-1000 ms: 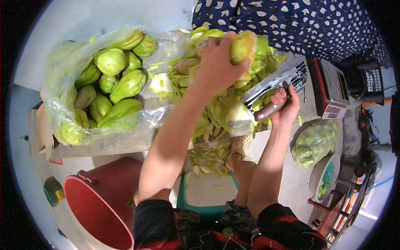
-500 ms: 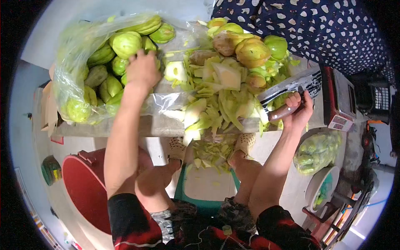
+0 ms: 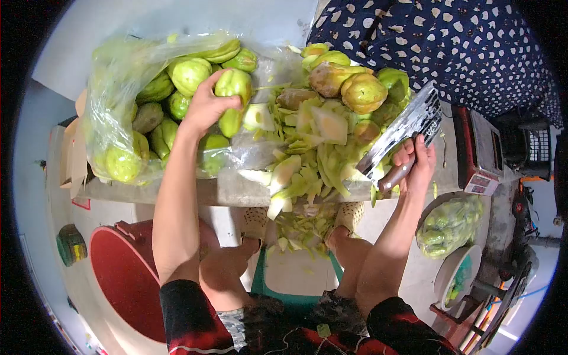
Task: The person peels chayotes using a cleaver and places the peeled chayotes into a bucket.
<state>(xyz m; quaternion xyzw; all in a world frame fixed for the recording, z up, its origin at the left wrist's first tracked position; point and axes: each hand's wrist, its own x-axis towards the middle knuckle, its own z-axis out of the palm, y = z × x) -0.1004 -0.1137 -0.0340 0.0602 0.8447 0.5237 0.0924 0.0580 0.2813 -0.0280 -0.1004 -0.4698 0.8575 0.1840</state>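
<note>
A pale green chayote (image 3: 234,92) is gripped in my left hand (image 3: 207,109), raised over the right side of an open clear plastic bag (image 3: 100,97). Several more chayotes (image 3: 188,76) lie in that bag. My right hand (image 3: 416,165) is closed round the brown handle of a cleaver (image 3: 408,127); its broad blade is tilted up and streaked with glare. Left of the blade lies a heap of green peelings and cut pieces (image 3: 322,157). Yellowed, browned chayotes (image 3: 363,93) rest behind the heap.
A person in a dotted dark garment (image 3: 426,53) is at the far right of the table (image 3: 236,194). A red device (image 3: 476,151) stands at the right edge. On the floor are a red bin (image 3: 121,278), a bagged bundle of green produce (image 3: 451,225), and a white bucket (image 3: 444,275).
My left hand has taken hold of a chayote and lifted it, moving right. In my right hand the cleaver has turned to a steeper angle.
</note>
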